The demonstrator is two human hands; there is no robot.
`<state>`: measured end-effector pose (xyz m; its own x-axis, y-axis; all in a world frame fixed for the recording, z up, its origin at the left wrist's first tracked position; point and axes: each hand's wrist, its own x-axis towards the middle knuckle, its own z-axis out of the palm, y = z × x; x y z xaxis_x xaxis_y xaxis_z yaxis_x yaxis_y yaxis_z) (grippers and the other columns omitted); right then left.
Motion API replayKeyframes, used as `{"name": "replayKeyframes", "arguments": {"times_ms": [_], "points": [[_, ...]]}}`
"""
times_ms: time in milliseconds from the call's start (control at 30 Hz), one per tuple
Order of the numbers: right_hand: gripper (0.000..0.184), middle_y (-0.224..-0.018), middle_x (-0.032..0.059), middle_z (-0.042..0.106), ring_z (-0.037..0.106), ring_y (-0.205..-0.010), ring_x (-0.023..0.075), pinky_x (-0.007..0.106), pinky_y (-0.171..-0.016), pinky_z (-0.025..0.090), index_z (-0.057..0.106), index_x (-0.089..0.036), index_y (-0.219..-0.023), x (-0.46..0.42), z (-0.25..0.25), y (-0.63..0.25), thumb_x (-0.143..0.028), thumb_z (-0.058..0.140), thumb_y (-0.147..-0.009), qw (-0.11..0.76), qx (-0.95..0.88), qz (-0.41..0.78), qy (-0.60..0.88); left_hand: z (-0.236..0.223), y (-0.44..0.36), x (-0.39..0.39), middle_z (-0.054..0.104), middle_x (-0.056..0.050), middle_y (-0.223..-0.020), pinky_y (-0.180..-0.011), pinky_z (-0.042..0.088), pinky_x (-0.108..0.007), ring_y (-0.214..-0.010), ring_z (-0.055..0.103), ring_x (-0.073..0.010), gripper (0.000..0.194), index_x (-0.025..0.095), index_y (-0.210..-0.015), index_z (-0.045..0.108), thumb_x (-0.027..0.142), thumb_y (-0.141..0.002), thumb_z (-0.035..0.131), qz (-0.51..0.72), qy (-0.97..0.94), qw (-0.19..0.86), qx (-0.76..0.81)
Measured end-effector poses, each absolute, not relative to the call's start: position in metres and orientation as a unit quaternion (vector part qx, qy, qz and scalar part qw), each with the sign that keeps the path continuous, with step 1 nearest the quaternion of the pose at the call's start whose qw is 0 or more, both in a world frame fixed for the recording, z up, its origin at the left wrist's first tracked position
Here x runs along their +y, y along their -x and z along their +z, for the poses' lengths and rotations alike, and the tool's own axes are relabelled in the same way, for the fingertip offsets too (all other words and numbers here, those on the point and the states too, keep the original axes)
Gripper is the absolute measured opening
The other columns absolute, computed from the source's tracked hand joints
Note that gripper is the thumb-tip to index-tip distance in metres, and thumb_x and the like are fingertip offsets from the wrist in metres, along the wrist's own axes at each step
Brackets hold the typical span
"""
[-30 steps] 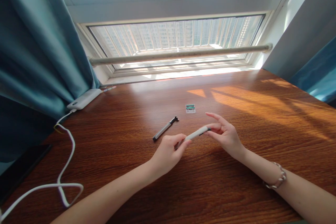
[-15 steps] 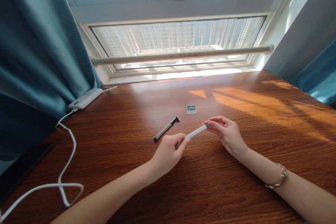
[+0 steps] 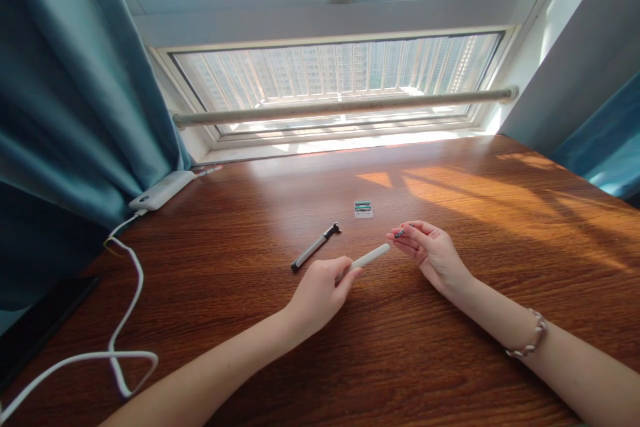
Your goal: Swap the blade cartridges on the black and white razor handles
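My left hand (image 3: 320, 290) is closed on one end of a slim white handle (image 3: 369, 257), which points up and right above the wooden desk (image 3: 350, 347). Just off the handle's free end, my right hand (image 3: 430, 252) pinches a small dark piece (image 3: 400, 233) between thumb and fingers. The piece and the handle are apart. A second slim tool with a black and white handle and a dark head (image 3: 315, 246) lies on the desk beyond my left hand. A small green and white packet (image 3: 363, 209) lies flat further back.
A white power bank (image 3: 161, 189) sits at the desk's back left corner by the teal curtain (image 3: 75, 93), and its white cable (image 3: 120, 320) loops along the left edge. A window with a rail (image 3: 345, 105) runs behind the desk. A dark flat object (image 3: 40, 320) lies at far left.
My right hand closed on the dark tip of the white handle and drew it off. The handle is now bare at that end and a gap shows between the two.
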<state>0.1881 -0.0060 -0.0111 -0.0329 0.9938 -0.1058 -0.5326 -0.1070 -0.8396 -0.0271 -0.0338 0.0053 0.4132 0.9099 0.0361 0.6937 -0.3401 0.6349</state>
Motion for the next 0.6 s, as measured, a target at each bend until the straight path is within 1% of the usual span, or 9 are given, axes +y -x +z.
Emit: {"name": "replayKeyframes", "arguments": {"times_ms": [167,233,333,400,467,600], "points": [[0.021,-0.081,0.0056,0.069,0.065,-0.081,0.0197,0.036,-0.084,0.049,0.062,-0.016,-0.082,-0.0010,-0.0142,-0.1916,-0.027,0.071,-0.067,0.598,-0.327,0.631,0.370,0.0046,0.0259,-0.0346,0.042,0.003,-0.055,-0.051,0.024,-0.022,-0.052,0.034,-0.0089,0.033,0.015,-0.066,0.049,0.037,-0.086,0.037,0.227,-0.770,0.316,0.506],[0.022,-0.081,0.0063,0.069,0.065,-0.081,0.0195,0.036,-0.083,0.049,0.062,-0.016,-0.084,0.0004,-0.0152,-0.1926,-0.027,0.070,-0.067,0.597,-0.341,0.619,0.379,0.0036,0.0243,-0.0350,0.039,0.004,-0.054,-0.049,0.024,-0.021,-0.051,0.033,-0.0085,0.031,0.016,-0.068,0.045,0.039,-0.086,0.037,0.252,-0.736,0.373,0.505],[0.027,-0.081,0.0076,0.068,0.065,-0.079,0.0202,0.037,-0.081,0.050,0.062,-0.014,-0.088,0.0014,-0.0147,-0.1937,-0.027,0.071,-0.066,0.587,-0.389,0.587,0.399,0.0015,0.0212,-0.0357,0.032,0.007,-0.050,-0.043,0.021,-0.019,-0.044,0.028,-0.0075,0.029,0.018,-0.073,0.040,0.042,-0.086,0.035,0.280,-0.650,0.501,0.498],[0.030,-0.080,0.0076,0.068,0.065,-0.078,0.0205,0.038,-0.079,0.051,0.060,-0.014,-0.091,0.0015,-0.0136,-0.1941,-0.027,0.070,-0.066,0.581,-0.423,0.564,0.406,0.0009,0.0200,-0.0361,0.030,0.008,-0.049,-0.040,0.020,-0.018,-0.042,0.026,-0.0069,0.027,0.018,-0.075,0.039,0.042,-0.085,0.036,0.286,-0.615,0.548,0.490],[0.033,-0.078,0.0071,0.068,0.065,-0.077,0.0208,0.038,-0.077,0.051,0.058,-0.015,-0.094,0.0014,-0.0126,-0.1942,-0.028,0.070,-0.066,0.576,-0.451,0.544,0.411,0.0015,0.0201,-0.0366,0.034,0.007,-0.051,-0.041,0.023,-0.018,-0.043,0.029,-0.0067,0.023,0.017,-0.077,0.042,0.038,-0.084,0.040,0.289,-0.626,0.535,0.488],[0.033,-0.079,0.0072,0.067,0.065,-0.075,0.0198,0.035,-0.071,0.052,0.056,-0.015,-0.093,0.0009,-0.0109,-0.1943,-0.031,0.069,-0.066,0.574,-0.488,0.504,0.422,0.0058,0.0216,-0.0390,0.049,0.001,-0.065,-0.051,0.032,-0.020,-0.056,0.042,-0.0099,0.015,0.015,-0.081,0.052,0.028,-0.081,0.045,0.270,-0.709,0.430,0.490]]}}
